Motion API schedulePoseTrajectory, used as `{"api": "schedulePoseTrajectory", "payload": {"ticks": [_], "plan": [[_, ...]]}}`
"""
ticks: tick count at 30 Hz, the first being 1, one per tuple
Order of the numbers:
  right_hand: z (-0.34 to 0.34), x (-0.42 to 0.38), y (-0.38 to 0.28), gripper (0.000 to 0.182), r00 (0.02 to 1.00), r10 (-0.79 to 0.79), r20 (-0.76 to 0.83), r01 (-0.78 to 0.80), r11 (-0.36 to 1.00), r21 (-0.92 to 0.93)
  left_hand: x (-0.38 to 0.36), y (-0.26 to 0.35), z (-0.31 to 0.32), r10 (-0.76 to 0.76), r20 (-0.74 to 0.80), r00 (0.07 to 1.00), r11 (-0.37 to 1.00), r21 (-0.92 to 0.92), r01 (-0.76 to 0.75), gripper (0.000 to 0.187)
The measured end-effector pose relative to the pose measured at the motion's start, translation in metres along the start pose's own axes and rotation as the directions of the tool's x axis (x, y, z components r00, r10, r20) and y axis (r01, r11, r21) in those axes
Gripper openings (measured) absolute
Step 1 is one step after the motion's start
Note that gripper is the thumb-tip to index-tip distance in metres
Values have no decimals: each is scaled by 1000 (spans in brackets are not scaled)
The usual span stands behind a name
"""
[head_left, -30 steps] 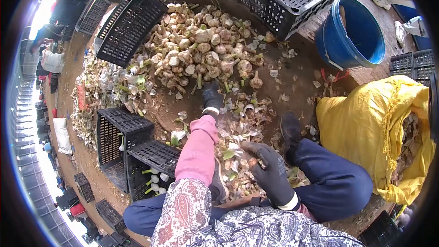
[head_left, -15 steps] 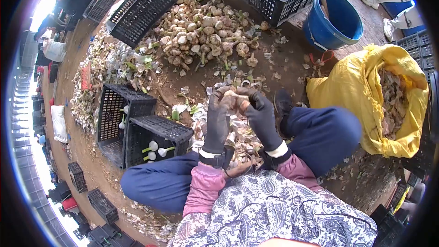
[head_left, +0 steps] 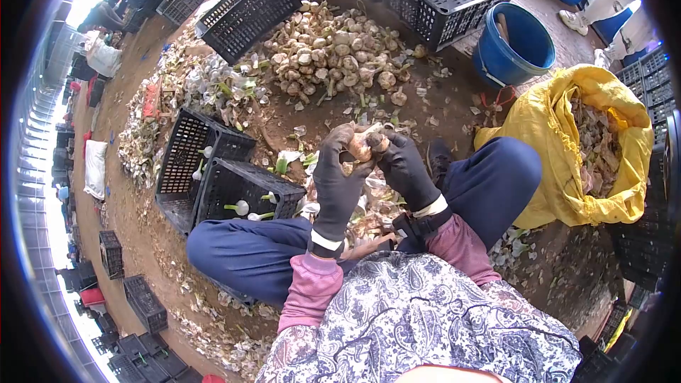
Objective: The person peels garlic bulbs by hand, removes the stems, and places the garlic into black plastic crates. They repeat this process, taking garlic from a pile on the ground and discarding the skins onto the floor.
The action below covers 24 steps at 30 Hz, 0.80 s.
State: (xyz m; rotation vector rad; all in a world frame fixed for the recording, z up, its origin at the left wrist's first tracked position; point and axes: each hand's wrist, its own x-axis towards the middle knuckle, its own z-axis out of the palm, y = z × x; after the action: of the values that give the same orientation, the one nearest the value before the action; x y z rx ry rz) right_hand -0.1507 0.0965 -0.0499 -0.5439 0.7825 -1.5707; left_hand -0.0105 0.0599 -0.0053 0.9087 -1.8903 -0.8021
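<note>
The garlic bulb [head_left: 360, 147] is at the fingertips of the left hand [head_left: 339, 188], which pinches it between thumb and bent fingers, and it lies on the side toward the right hand [head_left: 410, 170]. The fingers of the right hand are bent close at the bulb and its stem, but I cannot tell if they pinch it or only touch it. Below both hands there are loose peels [head_left: 369, 209] on the ground, and the garlic heap [head_left: 337, 50] lies farther ahead.

Brown, debris-strewn earthen floor [head_left: 131, 223] beside a pale translucent wall [head_left: 44, 191], bright with daylight.
</note>
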Motion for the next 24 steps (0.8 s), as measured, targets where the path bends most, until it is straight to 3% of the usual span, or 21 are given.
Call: {"api": "schedulePoseTrajectory", "payload": {"ticks": [2, 5, 8, 11, 12, 14, 15, 17, 19, 21, 22, 23, 24], "plan": [[4, 1, -4, 26, 999, -36, -20, 33, 992, -121, -1, 7, -2, -2, -5, 1000, 998, 55, 2, 66], [4, -3, -5, 23, 996, -84, -31, 81, 994, -73, -3, 8, -3, -38, -4, 999, 999, -17, 38, 65], [0, -1, -3, 24, 993, -76, -88, 56, 974, -218, -3, 10, 0, -254, 40, 966, 914, -318, 253, 57], [2, 1, 2, 28, 920, -376, -110, 274, 819, -504, -2, 10, -5, -511, 244, 824, 477, -717, 508, 39], [4, 1, -1, 29, 898, -438, -28, 333, 722, -606, -5, -6, -6, -480, 379, 792, 205, -829, 521, 32], [10, -1, -12, 30, 840, -520, 153, 439, 486, -756, -12, -25, -10, -414, 458, 787, 44, -853, 519, 32], [13, -2, -12, 30, 843, -503, 192, 447, 455, -770, -12, -26, -13, -374, 494, 785, -38, -854, 519, 33], [19, -7, -9, 29, 845, -462, 269, 466, 391, -794, -14, -22, -5, -497, 328, 803, 211, -852, 479, 36], [26, -9, -16, 21, 820, -524, 230, 465, 376, -801, -10, -24, 10, -545, 113, 831, 449, -798, 402, 43], [2, 4, -7, 15, 761, -635, 132, 467, 395, -791, -14, -19, 4, -567, 302, 766, 116, -892, 437, 49], [-10, 11, -9, 7, 851, -508, -132, 265, 632, -728, -16, -27, -4, -421, 418, 805, -86, -902, 423, 45], [-23, 14, -11, 4, 843, -472, -257, 136, 651, -746, -20, -31, -7, -379, 444, 812, -71, -889, 452, 46], [-30, 13, -13, 10, 897, -424, -124, 113, 492, -863, -21, -31, -11, -336, 469, 817, -53, -875, 481, 48]]}}
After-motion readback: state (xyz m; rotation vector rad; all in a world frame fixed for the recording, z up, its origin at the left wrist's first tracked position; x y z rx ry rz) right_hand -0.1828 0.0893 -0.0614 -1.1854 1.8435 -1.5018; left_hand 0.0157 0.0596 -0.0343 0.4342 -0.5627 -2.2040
